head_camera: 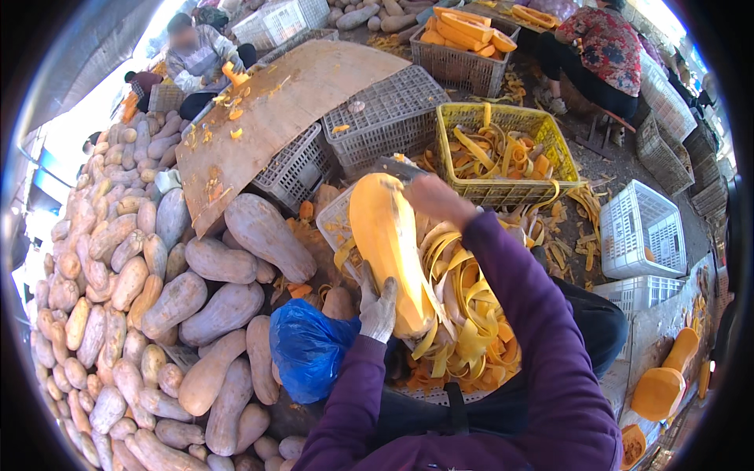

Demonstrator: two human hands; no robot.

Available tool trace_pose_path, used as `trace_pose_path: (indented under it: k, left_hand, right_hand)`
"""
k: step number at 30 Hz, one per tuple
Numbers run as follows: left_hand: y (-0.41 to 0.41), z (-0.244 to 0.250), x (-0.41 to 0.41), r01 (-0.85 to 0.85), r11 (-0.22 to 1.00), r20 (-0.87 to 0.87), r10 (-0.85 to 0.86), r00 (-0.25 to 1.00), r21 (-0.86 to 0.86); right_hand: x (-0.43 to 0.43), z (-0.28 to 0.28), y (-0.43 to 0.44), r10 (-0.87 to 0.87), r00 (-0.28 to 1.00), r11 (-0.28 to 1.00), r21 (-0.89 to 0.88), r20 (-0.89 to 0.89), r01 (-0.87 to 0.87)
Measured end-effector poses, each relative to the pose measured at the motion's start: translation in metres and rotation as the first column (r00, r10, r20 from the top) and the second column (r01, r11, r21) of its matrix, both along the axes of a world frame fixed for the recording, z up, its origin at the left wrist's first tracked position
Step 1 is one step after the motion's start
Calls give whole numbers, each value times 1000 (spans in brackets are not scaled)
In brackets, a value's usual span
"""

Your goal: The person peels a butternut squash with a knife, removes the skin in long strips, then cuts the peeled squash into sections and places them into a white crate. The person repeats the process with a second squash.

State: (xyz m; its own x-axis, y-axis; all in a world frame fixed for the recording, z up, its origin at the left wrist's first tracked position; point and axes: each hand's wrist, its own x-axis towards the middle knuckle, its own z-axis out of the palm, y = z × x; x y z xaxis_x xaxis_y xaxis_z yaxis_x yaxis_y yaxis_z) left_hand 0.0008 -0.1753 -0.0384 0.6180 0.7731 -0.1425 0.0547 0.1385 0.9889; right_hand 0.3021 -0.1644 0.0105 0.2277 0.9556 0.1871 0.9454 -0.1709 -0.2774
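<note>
A large peeled orange squash [386, 235] stands nearly upright in front of me, over a crate heaped with long curled peels [471, 294]. My left hand [377, 303], in a pale knit glove, grips its lower left side. At its top, my bare right hand [436, 197] is closed on the handle of a knife, the handle hidden in my fingers. The dark knife blade [400, 169] lies across the squash's upper end. A strip of peel hangs along the lower right of the squash.
Unpeeled squashes [177, 303] are piled at left beside a blue plastic bag [312, 350]. Ahead are a cardboard sheet [283, 112], grey crates [383, 118] and a yellow crate [506, 185] of peels. White crates [642, 235] stand right. Other people sit farther off.
</note>
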Motion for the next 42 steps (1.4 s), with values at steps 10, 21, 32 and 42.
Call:
trace_pose_path:
  k: [10, 21, 32, 42]
  left_hand:
    - [-1, 22, -6, -8, 993, -75, 0, 997, -116]
    - [5, 0, 0, -15, 1000, -87, 16, 996, 11]
    - [4, 7, -1, -25, 999, 68, 28, 997, -48]
    - [1, -10, 4, 2, 995, 145, 13, 989, -101]
  right_hand:
    - [-51, -14, -3, -85, 994, 996, 32, -64, 88]
    - [-164, -8, -123, -104, 966, 972, 180, -239, 149]
    - [-239, 10, -265, 213, 956, 895, -351, -203, -274]
    - [-28, 24, -21, -9, 980, 1000, 1, 197, 9]
